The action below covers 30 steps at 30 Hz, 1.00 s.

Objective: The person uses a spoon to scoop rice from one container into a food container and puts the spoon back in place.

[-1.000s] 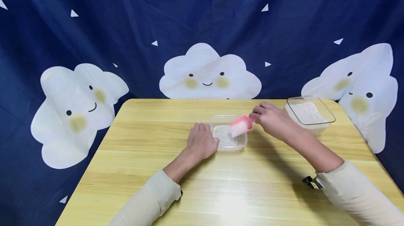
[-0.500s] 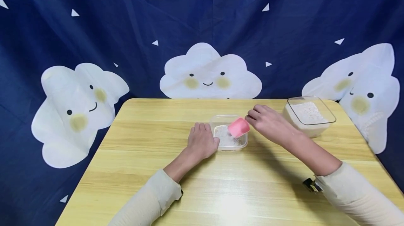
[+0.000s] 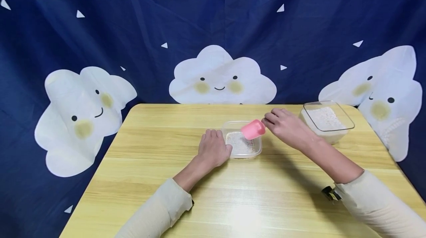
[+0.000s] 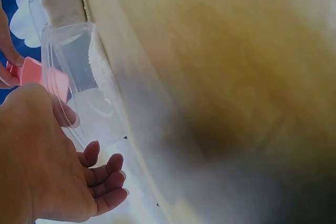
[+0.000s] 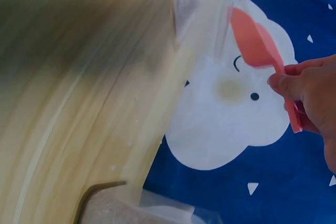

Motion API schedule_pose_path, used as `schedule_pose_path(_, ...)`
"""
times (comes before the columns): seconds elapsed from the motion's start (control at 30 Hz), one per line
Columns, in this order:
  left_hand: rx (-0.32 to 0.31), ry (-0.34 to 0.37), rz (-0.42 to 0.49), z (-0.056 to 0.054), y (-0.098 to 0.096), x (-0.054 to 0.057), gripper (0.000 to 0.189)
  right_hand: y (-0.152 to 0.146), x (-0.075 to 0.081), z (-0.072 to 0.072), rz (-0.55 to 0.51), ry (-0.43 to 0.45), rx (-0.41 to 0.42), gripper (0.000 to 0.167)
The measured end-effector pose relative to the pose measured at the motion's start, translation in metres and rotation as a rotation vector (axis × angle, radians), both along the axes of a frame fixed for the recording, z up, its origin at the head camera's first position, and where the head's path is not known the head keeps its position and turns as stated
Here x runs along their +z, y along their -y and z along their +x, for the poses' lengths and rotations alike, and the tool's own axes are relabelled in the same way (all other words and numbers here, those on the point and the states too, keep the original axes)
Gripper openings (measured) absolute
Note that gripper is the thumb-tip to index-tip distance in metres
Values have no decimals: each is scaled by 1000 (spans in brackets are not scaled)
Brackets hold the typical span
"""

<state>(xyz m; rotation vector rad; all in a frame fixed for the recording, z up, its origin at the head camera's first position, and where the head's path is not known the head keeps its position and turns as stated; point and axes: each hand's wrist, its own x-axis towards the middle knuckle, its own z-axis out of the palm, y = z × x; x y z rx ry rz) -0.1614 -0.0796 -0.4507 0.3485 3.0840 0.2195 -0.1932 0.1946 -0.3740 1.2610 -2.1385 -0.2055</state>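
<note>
A small clear plastic container (image 3: 241, 153) with a layer of white, grainy powder (image 3: 239, 142) stands mid-table. My left hand (image 3: 214, 148) holds its left side, the thumb (image 4: 64, 113) at the rim and the other fingers loosely curved outside. By its short handle, my right hand (image 3: 287, 127) pinches a pink scoop (image 3: 253, 129) between thumb and fingers. The scoop is tipped over the container's far right part, its underside turned up in the head view. In the right wrist view, the scoop (image 5: 256, 40) hangs beside the container's wall.
A larger clear square container (image 3: 339, 134) with a dark rim, filled high with white powder, stands at the table's back right corner, behind the right forearm. The wooden table (image 3: 159, 131) ends at a blue curtain (image 3: 213, 16) with cloud prints.
The powder in the scoop has gone out of sight as the scoop turned over above the container. Most recently it shifted slightly up. The left hand and both containers stayed put.
</note>
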Motion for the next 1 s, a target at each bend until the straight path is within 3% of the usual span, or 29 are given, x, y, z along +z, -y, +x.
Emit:
schedule_pose_path(0.33, 8, 13, -8, 0, -1, 1, 35, -20, 7, -8, -182, 102, 12, 20)
schedule_pose_path(0.53, -2, -2, -17, -1, -1, 0, 33, -33, 13, -4, -267, 186, -16, 21)
schedule_pose_path(1.0, -4, 12, -11, 0, 0, -1, 33, -56, 21, 10, -425, 225, -28, 32)
